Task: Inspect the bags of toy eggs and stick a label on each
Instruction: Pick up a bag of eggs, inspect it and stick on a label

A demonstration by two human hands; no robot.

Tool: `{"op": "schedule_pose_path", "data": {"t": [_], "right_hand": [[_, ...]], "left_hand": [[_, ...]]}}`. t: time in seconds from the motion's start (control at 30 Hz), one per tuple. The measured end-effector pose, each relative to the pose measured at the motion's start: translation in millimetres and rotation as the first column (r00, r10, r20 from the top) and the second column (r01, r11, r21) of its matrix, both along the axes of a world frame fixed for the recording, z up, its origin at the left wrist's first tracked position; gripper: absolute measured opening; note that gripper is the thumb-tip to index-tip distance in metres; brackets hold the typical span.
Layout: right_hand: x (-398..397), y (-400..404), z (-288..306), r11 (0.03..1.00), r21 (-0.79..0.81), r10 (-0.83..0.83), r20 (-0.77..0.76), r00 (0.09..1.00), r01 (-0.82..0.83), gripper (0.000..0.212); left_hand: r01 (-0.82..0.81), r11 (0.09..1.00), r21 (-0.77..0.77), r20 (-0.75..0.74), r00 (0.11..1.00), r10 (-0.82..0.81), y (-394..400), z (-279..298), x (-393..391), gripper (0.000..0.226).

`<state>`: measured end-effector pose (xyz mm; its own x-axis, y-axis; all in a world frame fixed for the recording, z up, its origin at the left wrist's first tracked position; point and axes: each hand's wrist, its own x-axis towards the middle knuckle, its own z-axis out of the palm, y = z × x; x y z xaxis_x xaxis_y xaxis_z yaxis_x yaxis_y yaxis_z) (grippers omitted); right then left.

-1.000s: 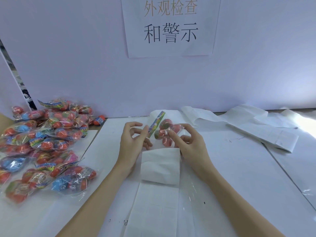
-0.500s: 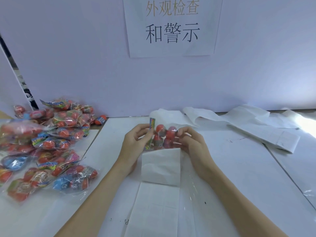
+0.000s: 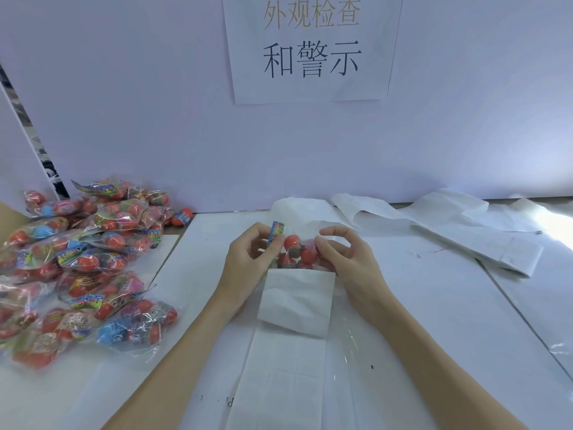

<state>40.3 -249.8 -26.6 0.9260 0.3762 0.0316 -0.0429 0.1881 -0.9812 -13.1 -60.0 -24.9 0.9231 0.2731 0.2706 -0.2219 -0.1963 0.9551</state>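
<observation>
A clear bag of red toy eggs with a colourful card header is held up over the middle of the table. My left hand pinches the bag at its header end, thumb and fingers curled round it. My right hand grips the bag's right side with curled fingers. Just below the bag lies a white strip of label backing paper, folded over at its top.
A large heap of bagged toy eggs covers the table's left side. Used white backing strips lie at the back right. A purple wall with a paper sign closes off the back.
Both hands have turned the bag: its header went from tilted to nearly upright, and the eggs shifted between my fingers. The hands stayed in place over the backing paper.
</observation>
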Motion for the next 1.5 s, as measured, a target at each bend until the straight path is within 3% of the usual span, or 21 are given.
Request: {"op": "schedule_pose_path", "data": {"t": [0.17, 0.33, 0.57, 0.7, 0.8, 0.87, 0.97, 1.07, 1.5], "right_hand": [[2, 0, -1, 0.999, 0.034, 0.031, 0.033, 0.999, -0.033, 0.018], [3, -1, 0, 0.992, 0.127, 0.001, -0.054, 0.999, 0.006, 0.022], [-2, 2, 5, 0.995, 0.083, -0.048, -0.023, 0.999, 0.050, 0.022], [-4, 5, 3, 0.999, -0.037, 0.007, 0.034, 0.999, -0.006, 0.034], [-3, 3, 4, 0.999, -0.008, -0.036, -0.001, 0.999, 0.036, 0.022], [-4, 2, 6, 0.998, 0.036, -0.046, -0.021, 0.999, 0.047, 0.019], [-6, 3, 9, 0.999, 0.022, -0.030, 0.031, 0.999, 0.029, 0.018], [-11, 5, 10, 0.999, -0.031, 0.024, 0.083, 0.996, -0.021, 0.019], [-10, 5, 12, 0.997, 0.054, 0.059, 0.011, 0.998, -0.059, 0.040]], "left_hand": [[0.016, 0.999, -0.029, 0.016, 1.000, -0.015, -1, 2, 0, 0.019], [0.031, 0.999, -0.030, -0.015, 0.999, -0.032, 0, 0, 1, 0.021], [-0.008, 1.000, -0.002, -0.046, 0.999, 0.008, 0, -3, 2, 0.032], [-0.042, 0.991, -0.125, -0.072, 0.997, 0.034, 6, -4, 4, 0.030], [0.040, 0.971, -0.236, -0.114, 0.991, -0.068, 5, -2, 5, 0.003], [0.093, 0.961, -0.262, -0.099, 0.987, -0.123, 4, -2, 5, 0.023], [0.111, 0.981, -0.161, -0.064, 0.990, -0.123, 1, 1, 2, 0.027], [0.046, 0.996, -0.072, -0.048, 0.998, -0.049, -1, 3, 1, 0.017], [-0.076, 0.987, -0.145, 0.010, 0.997, 0.078, -2, 0, 2, 0.010]]}}
